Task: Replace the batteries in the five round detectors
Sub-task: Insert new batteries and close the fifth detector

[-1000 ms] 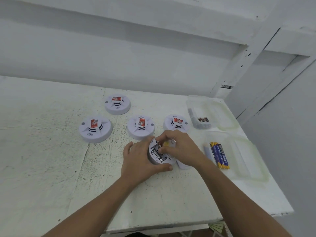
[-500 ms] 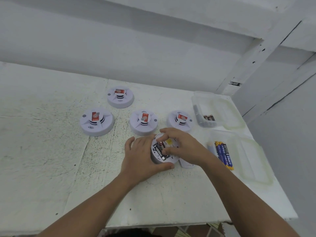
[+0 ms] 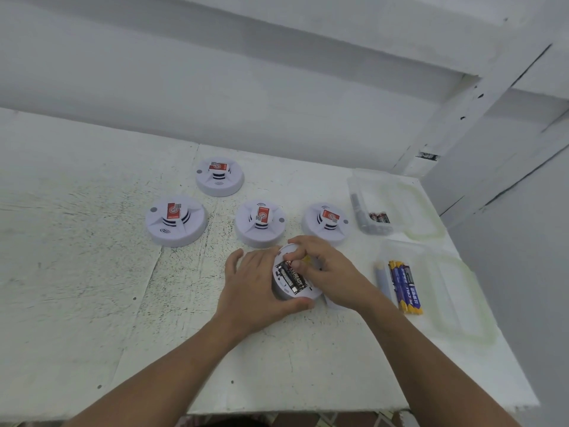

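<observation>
We grip the upturned detector with our left hand, fingers curled round its far side and thumb along its near rim, on the white table. Our right hand curls over it, fingertips pinching the far end of a black battery in the open compartment. Four closed detectors sit face up just behind. To the right, blue-and-yellow batteries lie in a clear tray, and a few dark cells lie in a second clear tray behind it.
</observation>
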A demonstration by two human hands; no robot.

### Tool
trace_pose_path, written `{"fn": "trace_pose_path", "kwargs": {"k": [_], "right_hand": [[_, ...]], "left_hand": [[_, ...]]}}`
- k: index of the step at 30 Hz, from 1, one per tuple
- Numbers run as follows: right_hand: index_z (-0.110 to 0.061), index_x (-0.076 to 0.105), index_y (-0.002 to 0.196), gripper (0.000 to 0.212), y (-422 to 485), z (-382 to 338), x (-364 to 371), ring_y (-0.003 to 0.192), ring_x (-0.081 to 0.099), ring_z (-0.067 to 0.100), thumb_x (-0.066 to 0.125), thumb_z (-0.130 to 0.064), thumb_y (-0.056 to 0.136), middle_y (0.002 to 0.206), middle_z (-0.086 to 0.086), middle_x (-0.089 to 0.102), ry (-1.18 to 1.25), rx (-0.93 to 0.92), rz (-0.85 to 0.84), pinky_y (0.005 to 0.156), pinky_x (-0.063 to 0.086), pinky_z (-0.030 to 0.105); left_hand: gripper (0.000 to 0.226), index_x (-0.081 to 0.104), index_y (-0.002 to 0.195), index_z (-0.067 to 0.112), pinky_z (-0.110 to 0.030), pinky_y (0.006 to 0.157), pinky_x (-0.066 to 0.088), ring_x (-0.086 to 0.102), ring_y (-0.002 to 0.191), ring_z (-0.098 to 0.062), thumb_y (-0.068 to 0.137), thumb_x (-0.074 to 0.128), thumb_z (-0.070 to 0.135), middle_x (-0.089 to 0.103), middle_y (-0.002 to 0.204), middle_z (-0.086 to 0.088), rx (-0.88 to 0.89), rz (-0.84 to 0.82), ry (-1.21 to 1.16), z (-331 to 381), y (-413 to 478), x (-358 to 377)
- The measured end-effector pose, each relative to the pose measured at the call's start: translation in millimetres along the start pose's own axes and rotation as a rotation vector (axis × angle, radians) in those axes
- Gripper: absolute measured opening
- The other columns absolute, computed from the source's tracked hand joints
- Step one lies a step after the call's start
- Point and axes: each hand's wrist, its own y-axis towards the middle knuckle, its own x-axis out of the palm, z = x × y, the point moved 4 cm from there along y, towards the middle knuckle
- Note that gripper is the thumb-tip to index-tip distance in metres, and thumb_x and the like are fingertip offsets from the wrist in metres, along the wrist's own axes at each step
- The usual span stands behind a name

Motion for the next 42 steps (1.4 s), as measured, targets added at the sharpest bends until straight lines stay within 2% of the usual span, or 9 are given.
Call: {"fn": "trace_pose_path", "kwargs": {"k": [3,10,14,17,30,32,34,38,42], "right_hand": [[-0.022,0.067,0.091,0.005,0,1,2,0.112,0.048,-0.009,0.064,-0.018,0.089,0.121,-0.015,0.055,0.002,-0.002,0.037,0.086,0.042,0.009],[-0.024,0.058,0.087,0.013,1,1,3,0.111,0.052,0.002,0.067,-0.015,0.085,0.118,-0.01,0.054,-0.017,0.019,0.024,0.093,0.05,0.029],[-0.034,0.052,0.109,0.031,-1,3,1,0.102,0.06,0.005,0.068,-0.022,0.085,0.116,-0.012,0.056,0.054,0.096,0.021,0.082,0.057,0.031],[-0.035,0.048,0.127,0.048,-1,4,1,0.111,0.054,0.004,0.068,-0.026,0.085,0.127,-0.015,0.05,0.006,0.122,0.033,0.09,0.054,0.03],[-0.032,0.049,0.133,0.052,-8,6,2,0.114,0.054,0.004,0.067,-0.019,0.086,0.128,-0.013,0.052,0.049,0.106,0.081,0.092,0.053,0.031],[-0.032,0.052,0.13,0.046,-15,5,-1,0.111,0.054,-0.003,0.064,-0.017,0.088,0.126,-0.013,0.056,0.103,0.086,0.135,0.088,0.052,0.019],[-0.031,0.056,0.125,0.035,-23,6,-6,0.107,0.053,-0.01,0.058,-0.017,0.093,0.122,-0.016,0.058,0.083,0.075,0.274,0.088,0.047,0.011],[-0.023,0.06,0.115,0.025,-44,13,-16,0.105,0.055,0.005,0.053,-0.012,0.094,0.113,-0.011,0.06,-0.064,0.125,0.582,0.093,0.046,0.027],[-0.016,0.061,0.108,0.018,-61,23,-8,0.099,0.047,0.007,0.054,-0.013,0.091,0.106,-0.009,0.054,-0.372,0.141,0.613,0.085,0.035,0.019]], "left_hand": [[0.089,0.046,0.126,0.032,-0.039,0.113,0.013,0.044,0.118,-0.004,0.057,0.052,0.087,0.044,0.111,0.026,0.005,0.005,-0.002,0,0,1],[0.09,0.046,0.127,0.031,-0.038,0.113,0.011,0.044,0.12,-0.003,0.058,0.051,0.088,0.052,0.119,0.019,0.004,0.014,0.004,-1,0,2],[0.091,0.045,0.127,0.03,-0.036,0.114,0.009,0.042,0.12,-0.002,0.058,0.052,0.088,0.051,0.118,0.02,-0.003,0.01,0.007,-3,0,2],[0.089,0.045,0.127,0.031,-0.036,0.113,0.009,0.042,0.119,-0.001,0.058,0.054,0.087,0.052,0.118,0.02,-0.004,0.021,-0.009,-3,0,2],[0.086,0.05,0.118,0.038,-0.035,0.111,0.015,0.045,0.108,0.007,0.049,0.058,0.088,0.053,0.107,0.027,-0.018,0.042,-0.078,-5,1,-1],[0.086,0.05,0.117,0.04,-0.034,0.111,0.015,0.044,0.106,0.008,0.048,0.058,0.089,0.053,0.106,0.028,-0.014,0.036,-0.087,-6,1,-2],[0.085,0.051,0.117,0.041,-0.033,0.11,0.016,0.045,0.104,0.009,0.047,0.058,0.09,0.054,0.104,0.029,-0.008,0.022,-0.104,-6,1,-3],[0.087,0.051,0.118,0.041,-0.03,0.109,0.013,0.044,0.102,0.011,0.045,0.059,0.088,0.049,0.101,0.036,0.002,-0.005,-0.139,-6,0,-6],[0.082,0.042,0.115,0.049,-0.025,0.108,0.008,0.033,0.103,0.028,0.043,0.062,0.083,0.043,0.101,0.042,0.023,-0.053,-0.198,-5,-3,-10]]}}
